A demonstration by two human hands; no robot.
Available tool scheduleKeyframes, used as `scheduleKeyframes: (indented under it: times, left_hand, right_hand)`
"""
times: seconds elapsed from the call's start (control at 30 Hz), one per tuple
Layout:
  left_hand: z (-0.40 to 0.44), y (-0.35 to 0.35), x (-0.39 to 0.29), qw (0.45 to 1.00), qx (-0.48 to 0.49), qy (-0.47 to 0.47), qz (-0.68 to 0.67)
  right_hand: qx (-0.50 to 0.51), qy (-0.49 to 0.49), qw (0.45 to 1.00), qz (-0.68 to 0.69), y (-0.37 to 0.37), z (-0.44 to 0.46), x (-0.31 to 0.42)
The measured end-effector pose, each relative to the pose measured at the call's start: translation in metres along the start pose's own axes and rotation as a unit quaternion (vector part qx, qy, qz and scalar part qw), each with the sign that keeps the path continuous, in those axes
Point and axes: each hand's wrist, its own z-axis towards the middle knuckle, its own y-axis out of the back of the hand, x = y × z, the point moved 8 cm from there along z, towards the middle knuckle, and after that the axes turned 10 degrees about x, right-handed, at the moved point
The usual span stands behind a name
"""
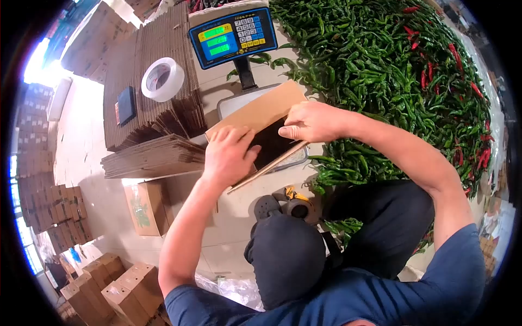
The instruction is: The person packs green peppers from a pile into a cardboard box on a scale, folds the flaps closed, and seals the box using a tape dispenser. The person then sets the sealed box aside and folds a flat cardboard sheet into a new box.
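Note:
An open cardboard box (261, 107) sits on the metal platform of a digital scale (296, 157), its flaps standing up and its inside dark. My left hand (231, 155) grips the box's left end, fingers over the edge and thumb toward the opening. At the right end, my right hand (315, 122) has its fingers curled round the edge, with the thumb pointing inward. Behind the box rises the scale's display (232, 37), lit green. What lies at the bottom of the box is too dark to make out.
Green peppers (359, 81) with some red ones cover the floor on the right. Flat cardboard sheets (155, 98) are stacked at left, with a tape roll (162, 80) on top. A yellow-and-black tape dispenser (298, 204) lies near my legs. Closed boxes (133, 293) stand lower left.

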Motion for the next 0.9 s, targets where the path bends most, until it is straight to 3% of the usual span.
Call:
scheduleKeyframes:
  times: [0.07, 0.13, 0.17, 0.2, 0.23, 0.3, 0.33, 0.4, 0.5, 0.6, 0.63, 0.73, 0.83, 0.87, 0.9]
  left_hand:
    - [-0.005, 0.003, 0.015, 0.996, 0.039, 0.008, -0.082]
    - [-0.001, -0.006, 0.033, 0.978, 0.096, 0.055, -0.174]
    - [0.000, -0.010, 0.040, 0.965, 0.123, 0.077, -0.219]
    - [-0.001, -0.015, 0.049, 0.886, 0.133, 0.128, -0.424]
    - [0.000, -0.011, 0.055, 0.853, 0.150, 0.161, -0.473]
    - [-0.001, -0.001, 0.059, 0.847, 0.109, 0.183, -0.488]
    - [-0.002, 0.003, 0.058, 0.911, 0.097, 0.177, -0.359]
    - [-0.011, 0.004, 0.046, 0.982, 0.063, 0.160, -0.082]
    - [-0.047, -0.005, 0.035, 0.956, -0.079, 0.258, -0.114]
    - [-0.051, -0.020, 0.034, 0.900, -0.180, 0.306, -0.254]
    - [-0.051, -0.024, 0.038, 0.871, -0.203, 0.326, -0.306]
    - [-0.043, -0.023, 0.054, 0.865, -0.185, 0.324, -0.336]
    - [-0.041, -0.021, 0.059, 0.880, -0.164, 0.311, -0.318]
    - [-0.041, -0.022, 0.058, 0.883, -0.157, 0.318, -0.309]
    - [-0.042, -0.024, 0.057, 0.884, -0.152, 0.326, -0.300]
  right_hand:
    - [-0.179, 0.037, 0.979, -0.091, 0.011, -0.029, 0.018]
    - [-0.331, 0.064, 0.918, -0.207, 0.018, -0.044, 0.028]
    - [-0.330, 0.021, 0.914, -0.233, 0.023, -0.036, 0.020]
    - [-0.316, -0.040, 0.924, -0.210, 0.028, -0.024, 0.005]
    - [-0.301, -0.103, 0.930, -0.186, 0.032, -0.013, -0.010]
    - [-0.243, -0.174, 0.948, -0.105, 0.028, 0.010, -0.035]
    - [-0.212, -0.207, 0.953, -0.064, 0.022, 0.018, -0.048]
    - [-0.279, -0.206, 0.937, -0.036, 0.014, 0.026, -0.066]
    - [-0.289, -0.184, 0.938, 0.053, 0.007, 0.031, -0.069]
    - [-0.255, -0.115, 0.950, 0.137, 0.005, 0.034, -0.084]
    - [-0.258, -0.100, 0.949, 0.151, 0.006, 0.032, -0.087]
    - [-0.302, -0.065, 0.934, 0.179, 0.003, 0.024, -0.092]
    - [-0.385, -0.072, 0.842, 0.370, -0.017, 0.005, -0.114]
    - [-0.357, -0.019, 0.790, 0.498, -0.021, 0.002, -0.131]
    - [-0.410, -0.114, 0.633, 0.647, -0.053, -0.011, -0.161]
